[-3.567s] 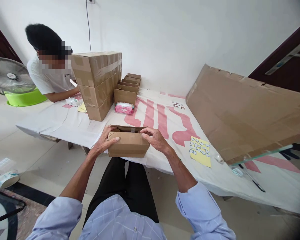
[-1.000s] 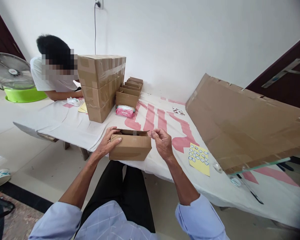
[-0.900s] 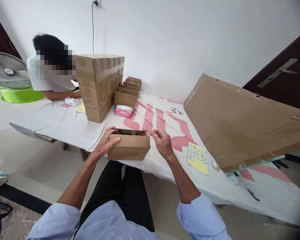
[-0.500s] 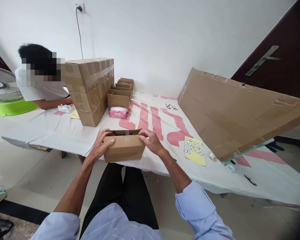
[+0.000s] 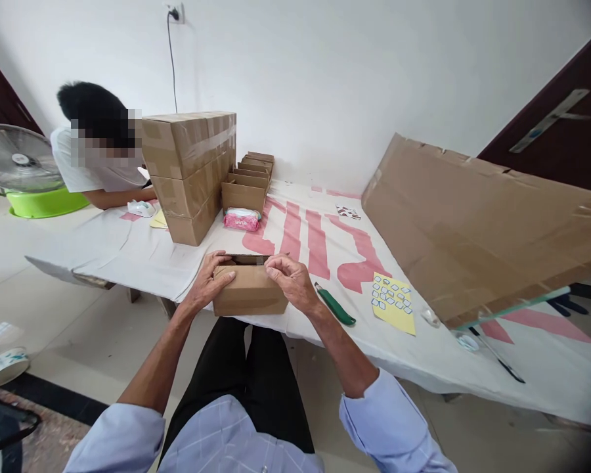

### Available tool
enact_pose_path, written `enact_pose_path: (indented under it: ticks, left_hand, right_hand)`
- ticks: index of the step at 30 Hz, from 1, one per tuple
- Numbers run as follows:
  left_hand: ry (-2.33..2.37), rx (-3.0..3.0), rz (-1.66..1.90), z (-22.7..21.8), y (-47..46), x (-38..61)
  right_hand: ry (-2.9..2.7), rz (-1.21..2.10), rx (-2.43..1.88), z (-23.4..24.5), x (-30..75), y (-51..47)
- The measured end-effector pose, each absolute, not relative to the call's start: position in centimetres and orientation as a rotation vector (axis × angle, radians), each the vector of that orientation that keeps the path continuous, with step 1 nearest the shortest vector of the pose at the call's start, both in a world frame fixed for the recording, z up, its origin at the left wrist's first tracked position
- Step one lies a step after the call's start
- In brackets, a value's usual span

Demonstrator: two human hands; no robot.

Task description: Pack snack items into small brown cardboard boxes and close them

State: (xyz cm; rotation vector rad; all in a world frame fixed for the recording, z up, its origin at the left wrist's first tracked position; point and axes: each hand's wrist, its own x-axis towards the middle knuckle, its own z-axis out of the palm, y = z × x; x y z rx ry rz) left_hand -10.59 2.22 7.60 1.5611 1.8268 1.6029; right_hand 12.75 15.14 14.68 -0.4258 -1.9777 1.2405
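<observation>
A small brown cardboard box (image 5: pixel 250 292) sits at the table's front edge, its top partly open with a dark gap between the flaps. My left hand (image 5: pixel 213 282) is closed around its left end, thumb on the front flap and fingers behind. At the upper right rim, my right hand (image 5: pixel 290 279) is closed in a pinch, with its fingertips right beside a short piece of clear tape (image 5: pixel 260 261). Whether the tape itself is between those fingers is hard to see. A green utility knife (image 5: pixel 335 304) lies just right of my right hand.
Taped boxes (image 5: pixel 192 177) are stacked at the left, before a row of open boxes (image 5: pixel 243 195) and a pink wipes pack (image 5: pixel 241 219). A yellow sheet (image 5: pixel 394 303) and large cardboard panel (image 5: pixel 477 230) are at right. Another person (image 5: pixel 96 144) leans on the table.
My right hand has shifted left along the box's rim, toward the tape. The green knife now shows beside my right forearm. The whole view has swung slightly left.
</observation>
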Motion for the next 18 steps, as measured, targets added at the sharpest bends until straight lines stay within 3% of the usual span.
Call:
enact_pose_path:
  ticks: [8,18]
  left_hand:
    - [1.807,1.598,1.592,7.4,2.5,-10.7]
    - [1.794,1.589,1.573,7.5,2.3,-10.5]
  right_hand:
    - [-2.047,1.026,-0.484,13.7,11.1,15.1]
    - [-2.085,1.054,-0.553,13.9,10.3,15.1]
